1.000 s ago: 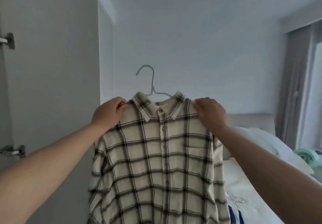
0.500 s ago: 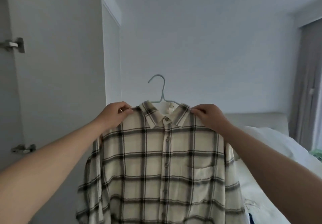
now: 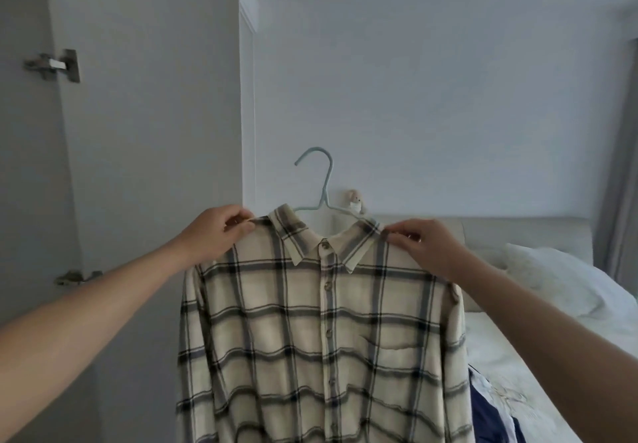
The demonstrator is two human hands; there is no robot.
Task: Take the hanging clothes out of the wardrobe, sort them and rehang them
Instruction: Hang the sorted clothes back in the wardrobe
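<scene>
**Plaid shirt held up on its hanger, one hand at each shoulder**

You held the cream plaid shirt point(image 3: 321, 332) up in front of you, out of the wardrobe and clear of any rail. It hung on a pale blue hanger point(image 3: 319, 180), whose hook stood free in the air above the collar, curving toward your left. The shirt faced you, buttoned down the front, with its chest pocket on your right side and its hem running out of view at the bottom.

Your left hand point(image 3: 215, 232) pinched the shirt's shoulder seam just beside the collar, fingers curled and thumb pressed against the fabric. Your right hand point(image 3: 423, 244) did the same on the other shoulder, fingertips closed on the cloth beside the collar's edge. Whether either hand also caught the hanger's arm beneath the fabric could not be told.

To your left stood the open wardrobe door point(image 3: 138, 132), its two metal hinges showing. Behind the shirt, to your right, lay the bed point(image 3: 518, 356) with a white pillow point(image 3: 559, 277), and some dark blue clothing point(image 3: 490, 408) lay on it just beside the shirt's lower edge. A small soft toy point(image 3: 355, 201) sat on the headboard point(image 3: 518, 235).
</scene>
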